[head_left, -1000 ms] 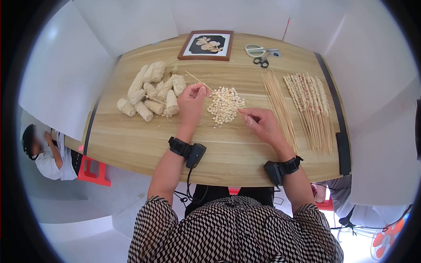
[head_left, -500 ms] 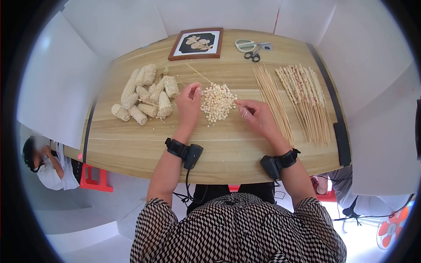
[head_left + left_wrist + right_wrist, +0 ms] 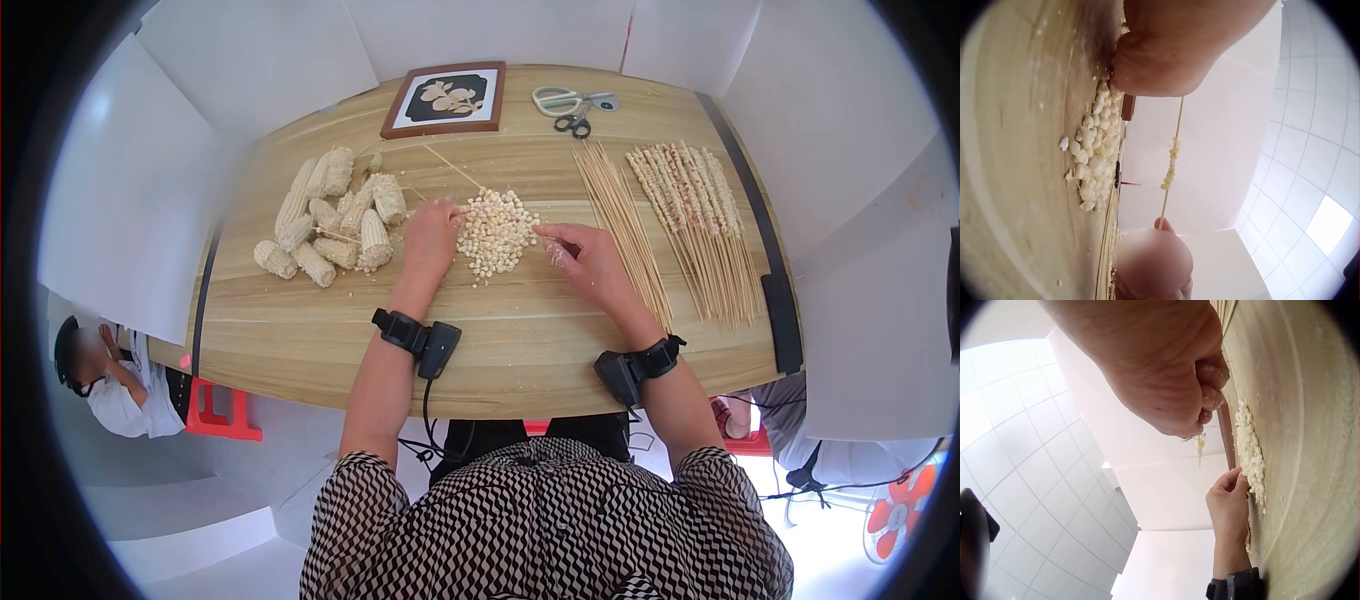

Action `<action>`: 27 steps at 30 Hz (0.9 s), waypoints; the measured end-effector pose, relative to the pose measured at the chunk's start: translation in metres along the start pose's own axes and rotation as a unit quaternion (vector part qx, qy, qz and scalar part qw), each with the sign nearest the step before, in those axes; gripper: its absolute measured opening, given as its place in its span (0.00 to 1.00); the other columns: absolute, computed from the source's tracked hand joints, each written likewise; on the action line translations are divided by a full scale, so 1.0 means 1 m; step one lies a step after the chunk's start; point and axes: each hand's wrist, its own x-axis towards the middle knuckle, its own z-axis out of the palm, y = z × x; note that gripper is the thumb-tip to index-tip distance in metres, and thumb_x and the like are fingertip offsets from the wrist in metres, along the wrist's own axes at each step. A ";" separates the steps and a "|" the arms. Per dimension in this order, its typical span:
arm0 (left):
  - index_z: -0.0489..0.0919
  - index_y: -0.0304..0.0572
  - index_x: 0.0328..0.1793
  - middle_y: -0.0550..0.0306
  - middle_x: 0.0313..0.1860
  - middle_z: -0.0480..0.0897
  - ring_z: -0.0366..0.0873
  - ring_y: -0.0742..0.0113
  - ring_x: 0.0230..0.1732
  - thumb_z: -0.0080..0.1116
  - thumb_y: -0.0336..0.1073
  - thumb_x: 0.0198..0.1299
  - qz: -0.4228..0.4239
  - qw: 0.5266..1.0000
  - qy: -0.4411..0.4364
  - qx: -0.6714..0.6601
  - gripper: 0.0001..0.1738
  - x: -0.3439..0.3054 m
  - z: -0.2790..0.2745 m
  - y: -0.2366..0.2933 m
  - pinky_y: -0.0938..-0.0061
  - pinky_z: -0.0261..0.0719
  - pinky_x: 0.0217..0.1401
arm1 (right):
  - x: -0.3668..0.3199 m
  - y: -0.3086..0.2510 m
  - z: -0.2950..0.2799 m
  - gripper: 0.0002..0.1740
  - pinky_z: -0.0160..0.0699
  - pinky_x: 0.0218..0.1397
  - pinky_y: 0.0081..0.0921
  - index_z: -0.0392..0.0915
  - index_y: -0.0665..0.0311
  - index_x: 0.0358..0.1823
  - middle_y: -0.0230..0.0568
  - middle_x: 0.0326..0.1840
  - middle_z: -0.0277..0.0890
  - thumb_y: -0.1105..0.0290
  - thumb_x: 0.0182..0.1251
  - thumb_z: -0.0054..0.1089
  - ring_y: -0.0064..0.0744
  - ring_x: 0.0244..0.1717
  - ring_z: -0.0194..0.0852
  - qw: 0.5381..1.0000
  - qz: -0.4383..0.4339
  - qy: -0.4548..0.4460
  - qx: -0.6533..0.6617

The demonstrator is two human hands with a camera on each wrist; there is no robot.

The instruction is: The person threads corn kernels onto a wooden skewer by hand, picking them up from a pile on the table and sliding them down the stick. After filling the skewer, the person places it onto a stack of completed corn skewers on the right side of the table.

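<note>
My right hand (image 3: pixel 590 262) pinches a thin bamboo skewer (image 3: pixel 1180 119) near its lower end, right of the pile of corn kernels (image 3: pixel 495 235). Several pale kernels (image 3: pixel 1171 164) are threaded along the skewer, which slants up and left above the pile. At the pile's left edge is my left hand (image 3: pixel 430 245), its thumb and fingertips drawn together right by the kernels. Whether a kernel is between those fingertips I cannot tell. In the right wrist view the left hand (image 3: pixel 1230 503) reaches to the kernels from below, apart from the skewer.
Stripped corn cobs (image 3: pixel 335 215) lie heaped on the left. To the right are bare skewers (image 3: pixel 625 230) and a row of kernel-filled skewers (image 3: pixel 690 195). Scissors (image 3: pixel 572 105) and a framed picture (image 3: pixel 395 115) lie at the back. White panels surround the table (image 3: pixel 480 350).
My left hand has moved back from the skewer, and its fingertips have lowered to the pile's left edge. The right hand keeps its pinch on the skewer. The head view has shifted slightly.
</note>
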 end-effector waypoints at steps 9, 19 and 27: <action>0.78 0.34 0.40 0.57 0.31 0.82 0.77 0.73 0.31 0.58 0.26 0.57 -0.135 0.940 0.097 -0.299 0.06 -0.001 -0.001 0.006 0.79 0.74 0.33 | 0.000 0.005 0.002 0.14 0.71 0.31 0.23 0.79 0.67 0.48 0.45 0.29 0.77 0.78 0.60 0.56 0.27 0.24 0.68 1.000 0.006 -0.005 0.009; 0.77 0.30 0.45 0.52 0.38 0.82 0.78 0.74 0.34 0.55 0.25 0.62 -0.202 0.769 0.190 -0.576 0.07 0.003 -0.021 -0.008 0.84 0.74 0.34 | -0.001 -0.008 0.000 0.13 0.68 0.29 0.21 0.80 0.66 0.46 0.42 0.28 0.77 0.78 0.60 0.57 0.23 0.23 0.66 0.999 -0.021 -0.044 0.008; 0.73 0.30 0.50 0.52 0.41 0.82 0.79 0.73 0.37 0.53 0.24 0.62 -0.233 0.736 0.245 -0.587 0.10 0.005 -0.033 -0.021 0.86 0.75 0.36 | -0.002 -0.014 -0.002 0.13 0.67 0.28 0.21 0.81 0.65 0.47 0.40 0.26 0.75 0.78 0.60 0.58 0.22 0.23 0.64 0.995 -0.008 -0.096 0.016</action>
